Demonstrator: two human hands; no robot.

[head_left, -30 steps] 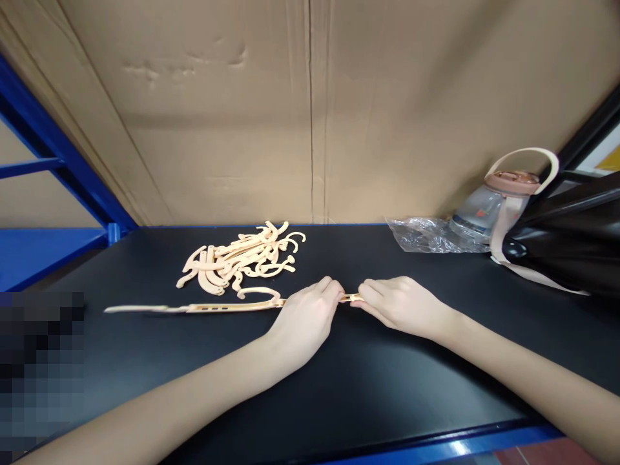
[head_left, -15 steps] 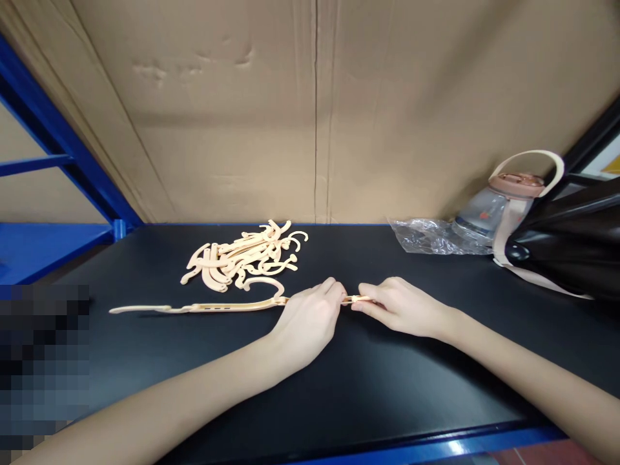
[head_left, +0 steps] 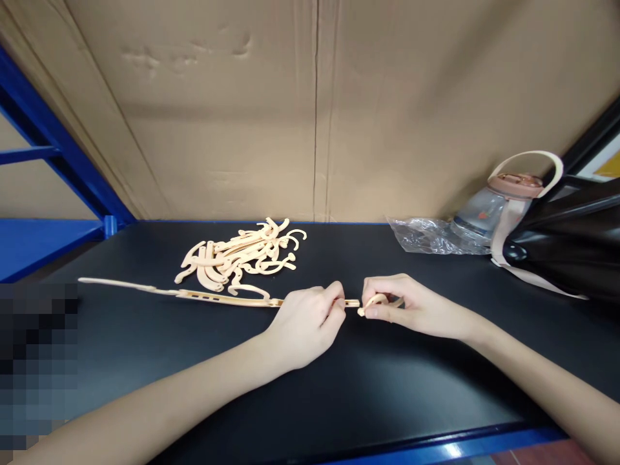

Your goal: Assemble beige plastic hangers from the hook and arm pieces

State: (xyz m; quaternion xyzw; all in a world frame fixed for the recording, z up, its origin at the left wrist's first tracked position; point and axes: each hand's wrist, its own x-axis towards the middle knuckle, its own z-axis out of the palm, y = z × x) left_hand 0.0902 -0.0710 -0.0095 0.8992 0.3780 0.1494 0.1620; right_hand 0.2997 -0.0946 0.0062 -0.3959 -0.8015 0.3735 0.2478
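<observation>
My left hand (head_left: pixel 307 326) is closed around a long, jointed, cream-coloured folding clothes hanger (head_left: pixel 232 299). Its slotted arms stretch far to the left, and a short end pokes out to the right of my fingers; a curved hook stands up from it left of my hand. In a pinch between thumb and fingers, my right hand (head_left: pixel 416 307) has a separate curved hanger hook (head_left: pixel 375 299). The tip of that hook is close to the hanger's right end, with a small gap between them. My fingers hide part of both pieces.
Behind my left hand lies a pile of loose cream hanger parts (head_left: pixel 242 252) on the black tabletop (head_left: pixel 339 400). Crumpled clear plastic (head_left: pixel 419 236) and a strapped water bottle (head_left: pixel 484 210) are at the back right. A cardboard wall (head_left: pixel 232 148) closes off the back.
The curved hook in my right hand has come apart from the hanger's right end and turned, showing its curve. The hanger's left end has swung up and farther left.
</observation>
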